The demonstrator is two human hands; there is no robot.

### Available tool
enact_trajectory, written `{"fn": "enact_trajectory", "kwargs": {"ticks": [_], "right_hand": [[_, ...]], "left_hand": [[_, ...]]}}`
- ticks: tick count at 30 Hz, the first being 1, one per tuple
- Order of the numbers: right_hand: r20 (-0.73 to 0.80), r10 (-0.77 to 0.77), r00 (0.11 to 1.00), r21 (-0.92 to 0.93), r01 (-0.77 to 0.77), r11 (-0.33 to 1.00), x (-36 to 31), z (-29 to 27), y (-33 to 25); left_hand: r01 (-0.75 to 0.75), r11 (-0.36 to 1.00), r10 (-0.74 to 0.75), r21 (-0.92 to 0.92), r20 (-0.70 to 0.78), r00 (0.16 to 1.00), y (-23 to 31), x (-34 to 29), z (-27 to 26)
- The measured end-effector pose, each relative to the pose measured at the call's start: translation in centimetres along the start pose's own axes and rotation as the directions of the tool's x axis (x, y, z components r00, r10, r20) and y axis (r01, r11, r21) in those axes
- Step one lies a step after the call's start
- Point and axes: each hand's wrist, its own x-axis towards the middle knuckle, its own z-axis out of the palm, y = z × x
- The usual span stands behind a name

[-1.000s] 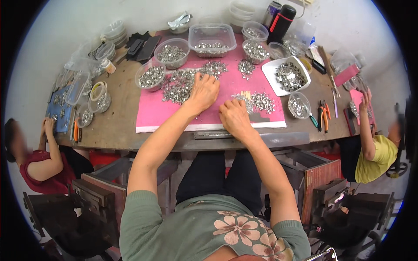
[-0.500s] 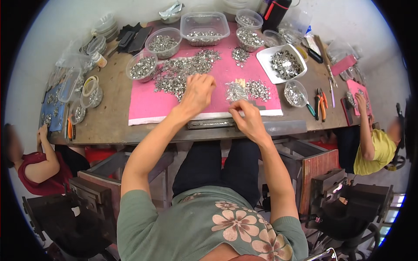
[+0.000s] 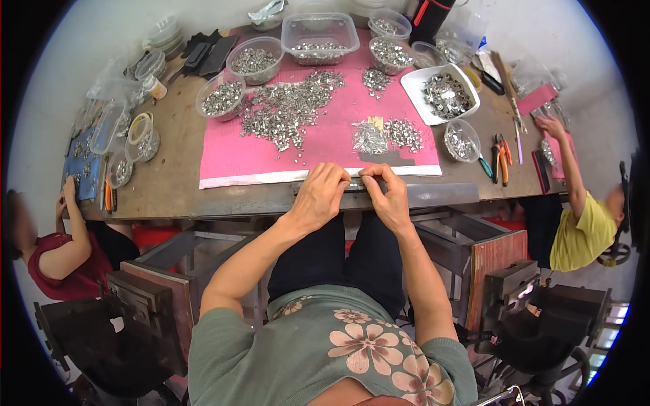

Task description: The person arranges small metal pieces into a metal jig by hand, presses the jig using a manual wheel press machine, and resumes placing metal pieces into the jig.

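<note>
Left grip (image 3: 318, 196): fingers nearly closed; any hold is hidden from me.
Right grip (image 3: 391, 197): thumb and forefinger close; I cannot tell what's held.
Narrow dark metal bar (image 3: 353, 187): brown bench's (image 3: 172, 159) front edge, at my 2 grips.
Pink rectangular mat (image 3: 247, 164): beyond, carrying heaped small silver metal pieces (image 3: 290, 108).

Pink mat (image 3: 325, 143) with white edge (image 3: 257, 181), silvery metal pieces (image 3: 291, 108), green shirt (image 3: 271, 355) with pale flowers (image 3: 369, 348)

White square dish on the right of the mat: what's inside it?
Inside the white dish is a loose heap of small, shiny silvery pieces. The inner walls show around it. The floor beneath the heap and any pieces under its top layer are covered.
</note>
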Motion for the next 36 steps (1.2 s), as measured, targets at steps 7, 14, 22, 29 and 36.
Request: {"fn": "enact_trajectory", "kwargs": {"ticks": [7,14,22,29,36], "right_hand": [[-0.013,0.014,1.000,0.016,-0.014,1.000,-0.1,0.0,0.1],[-0.019,0.011,1.000,0.011,-0.011,1.000,0.0,0.4,0.0],[-0.004,-0.091,0.996,-0.088,0.090,0.992,0.7,1.2,-1.1],[0.143,-0.328,0.934,-0.231,0.354,0.906,0.9,2.8,-1.7],[0.179,-0.381,0.907,-0.254,0.417,0.873,0.9,4.8,-2.0]], "left_hand": [[-0.051,0.997,0.051,0.057,-0.003,0.999,0.0,-0.2,0.1],[-0.143,0.979,0.146,0.143,-0.009,0.989,-0.4,-0.8,-0.3],[-0.012,0.980,0.030,0.199,-0.087,0.996,-0.2,-3.2,-1.1],[0.080,0.970,-0.022,0.231,-0.243,0.970,-0.8,-4.9,-1.8],[0.148,0.947,-0.062,0.286,-0.289,0.955,-1.3,-6.0,-2.3]]}}
